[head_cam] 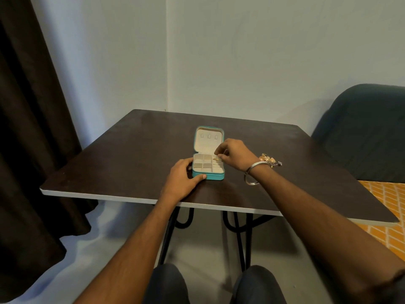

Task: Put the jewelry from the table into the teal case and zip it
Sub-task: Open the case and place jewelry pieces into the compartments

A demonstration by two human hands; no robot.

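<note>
Sat at a dark brown desk (131, 150) with a pale edge, looking down at both hands. Teal case (208, 175) parked about mid-desk, lid (209, 138) flipped up and leaning back, cream lining inside with three little tabs on it. Bottom tray split into small cream compartments on the left, ring-roll slots on the right.

Left hand (184, 179) wrapped around the case's near-left corner, thumb pressed along the front teal wall, fingers curled against the left side. Basically steadying it.

Right hand (233, 153) hovering over the back-right part of the tray, fingertips pinched on a small gold piece (217, 158), ring or earring, too tiny to call. Looks to be right at the top of the ring-roll section; can't tell if actually touching the lining or just above. Silver bangle (252, 174) hanging loose on that wrist.

Rest of the jewelry pile (270, 160) sitting on the desk to the right of the case, just behind the right wrist, well apart from the case itself: gold bits plus something pinkish-silver, all clumped together, hard to separate.

Around the edges: dark curtain (28, 128) on the left, dark green chair (368, 128) back right, orange patterned floor (381, 198) under it, black hairpin desk legs (238, 233), knees in dark trousers (166, 284) at the bottom.
</note>
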